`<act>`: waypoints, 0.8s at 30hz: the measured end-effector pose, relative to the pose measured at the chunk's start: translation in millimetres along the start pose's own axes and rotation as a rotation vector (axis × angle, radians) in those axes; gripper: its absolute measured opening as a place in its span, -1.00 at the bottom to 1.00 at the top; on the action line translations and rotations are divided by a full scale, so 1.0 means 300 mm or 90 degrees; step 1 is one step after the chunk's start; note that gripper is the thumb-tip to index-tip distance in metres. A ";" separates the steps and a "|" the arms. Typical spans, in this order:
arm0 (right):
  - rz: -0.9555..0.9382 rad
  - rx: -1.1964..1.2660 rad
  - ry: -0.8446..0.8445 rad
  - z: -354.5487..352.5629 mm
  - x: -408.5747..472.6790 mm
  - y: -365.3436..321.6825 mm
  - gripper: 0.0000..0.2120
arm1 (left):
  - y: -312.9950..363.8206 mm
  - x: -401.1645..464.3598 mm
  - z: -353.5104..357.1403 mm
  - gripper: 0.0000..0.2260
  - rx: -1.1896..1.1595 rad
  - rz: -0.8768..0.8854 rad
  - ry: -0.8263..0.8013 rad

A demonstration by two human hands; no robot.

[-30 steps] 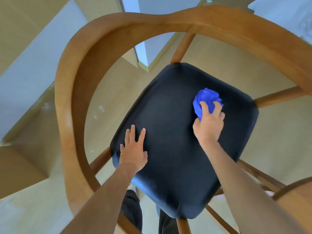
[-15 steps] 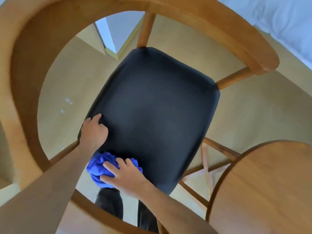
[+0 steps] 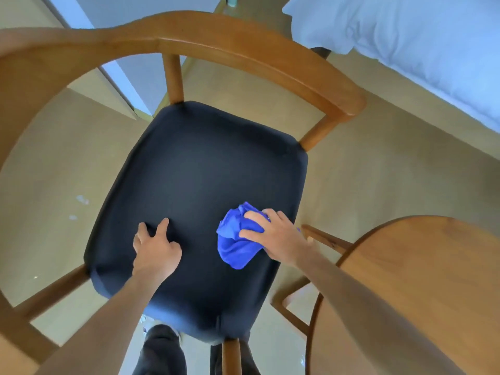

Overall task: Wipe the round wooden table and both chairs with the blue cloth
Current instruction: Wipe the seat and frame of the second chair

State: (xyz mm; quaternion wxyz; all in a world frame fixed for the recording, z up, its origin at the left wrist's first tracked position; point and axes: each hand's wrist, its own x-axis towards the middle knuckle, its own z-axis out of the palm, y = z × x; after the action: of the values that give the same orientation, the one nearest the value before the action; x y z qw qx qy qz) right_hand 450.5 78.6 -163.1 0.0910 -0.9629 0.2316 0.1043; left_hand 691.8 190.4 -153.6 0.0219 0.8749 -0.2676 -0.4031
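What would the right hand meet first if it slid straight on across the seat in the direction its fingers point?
Probably the left hand. The right hand grips the blue cloth, fingers pointing left across the dark seat; only bare seat lies between them.

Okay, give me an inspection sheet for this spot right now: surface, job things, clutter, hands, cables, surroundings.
Surface: dark padded seat of a curved-back wooden chair.
Job's things: crumpled blue cloth on the seat's right side; round wooden table at lower right.
Clutter: small pale specks on the floor.
Hands: right hand grips the cloth; left hand rests on the seat, fingers bent, holding nothing.
Cables: nothing seen.
Surroundings: white bedding at upper right, beige floor.
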 end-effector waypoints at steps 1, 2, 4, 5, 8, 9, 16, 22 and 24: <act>0.049 0.009 0.021 -0.017 0.023 0.060 -0.44 | 0.003 -0.001 0.006 -0.46 0.005 0.000 0.003; 0.106 0.028 0.038 -0.032 0.047 0.119 -0.45 | 0.003 -0.001 0.011 -0.46 0.009 -0.001 0.006; 0.238 0.061 0.049 -0.054 0.094 0.236 -0.46 | -0.004 0.002 0.021 -0.45 0.010 -0.002 0.016; 0.302 0.078 0.045 -0.064 0.114 0.288 -0.45 | -0.010 0.003 0.024 -0.44 0.009 -0.002 0.020; 0.454 0.149 0.075 -0.076 0.147 0.395 -0.41 | -0.022 0.004 0.036 -0.42 0.008 0.013 0.023; 0.478 0.166 0.082 -0.073 0.150 0.403 -0.40 | -0.027 0.004 0.039 -0.41 0.009 0.017 0.022; 0.663 0.262 0.148 -0.030 0.132 0.296 -0.39 | -0.064 0.012 0.023 -0.40 0.019 0.030 -0.012; 0.630 0.283 0.123 0.004 0.051 0.012 -0.42 | -0.063 0.007 0.028 -0.39 0.009 0.039 -0.029; 0.603 0.270 0.093 0.019 0.029 -0.105 -0.42 | -0.067 0.007 0.027 -0.38 0.011 0.044 -0.032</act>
State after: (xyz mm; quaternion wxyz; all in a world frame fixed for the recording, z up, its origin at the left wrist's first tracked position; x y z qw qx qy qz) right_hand 472.0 103.8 -166.8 0.2101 -0.7179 0.6635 0.0174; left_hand 696.2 208.0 -165.5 0.0217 0.8548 -0.3017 -0.4216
